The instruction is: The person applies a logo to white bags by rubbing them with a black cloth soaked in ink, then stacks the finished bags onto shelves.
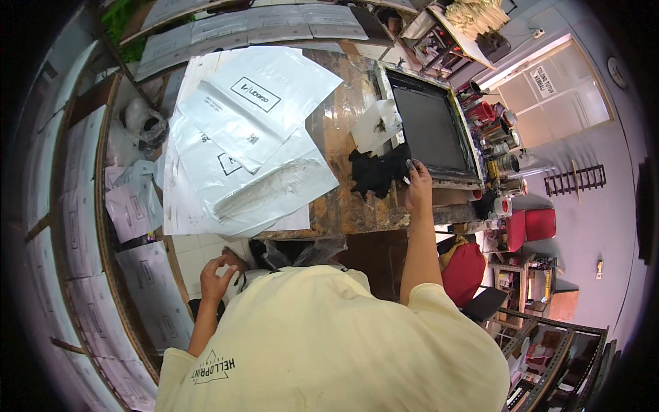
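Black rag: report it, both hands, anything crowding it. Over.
Left hand empty, off the worktable. Right hand at right edge of black rag, grip unclear. Rag crumpled; stained white sheet, silkscreen close beside.

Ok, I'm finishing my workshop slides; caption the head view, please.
Right hand beside a black cloth and dark framed screen on a stained wooden table, printed white sheets to the left.

The cloth [376, 170] is solid black; the counter [336, 213], brown mottled with dark stains; plastic bags [254, 117], white with black print; screen [431, 123], dark grey. Lower centre, a pale yellow shirt [329, 336]; right, a red chair [540, 224], lilac wall [583, 233].
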Tool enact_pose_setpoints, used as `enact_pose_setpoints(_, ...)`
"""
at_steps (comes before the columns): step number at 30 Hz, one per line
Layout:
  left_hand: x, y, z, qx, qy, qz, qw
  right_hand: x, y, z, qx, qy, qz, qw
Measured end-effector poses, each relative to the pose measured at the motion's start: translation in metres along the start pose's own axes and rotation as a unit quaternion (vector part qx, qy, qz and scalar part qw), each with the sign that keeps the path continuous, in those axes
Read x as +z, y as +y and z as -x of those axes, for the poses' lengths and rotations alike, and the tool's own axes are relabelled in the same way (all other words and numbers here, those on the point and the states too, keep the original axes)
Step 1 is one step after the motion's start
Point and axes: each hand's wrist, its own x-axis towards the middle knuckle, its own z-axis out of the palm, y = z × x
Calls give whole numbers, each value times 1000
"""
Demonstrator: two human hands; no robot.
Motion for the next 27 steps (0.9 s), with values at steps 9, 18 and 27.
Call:
enact_pose_setpoints(9,10,31,-16,-11,15,41,999,-3,-46,7,-47,-33,4,998)
enact_pose_setpoints(18,15,0,4,-33,38,36,998,-23,-43,37,-46,-86,125,987)
enact_pose_setpoints(27,15,4,11,-73,20,42,996,-18,38,82,-179,42,742,645)
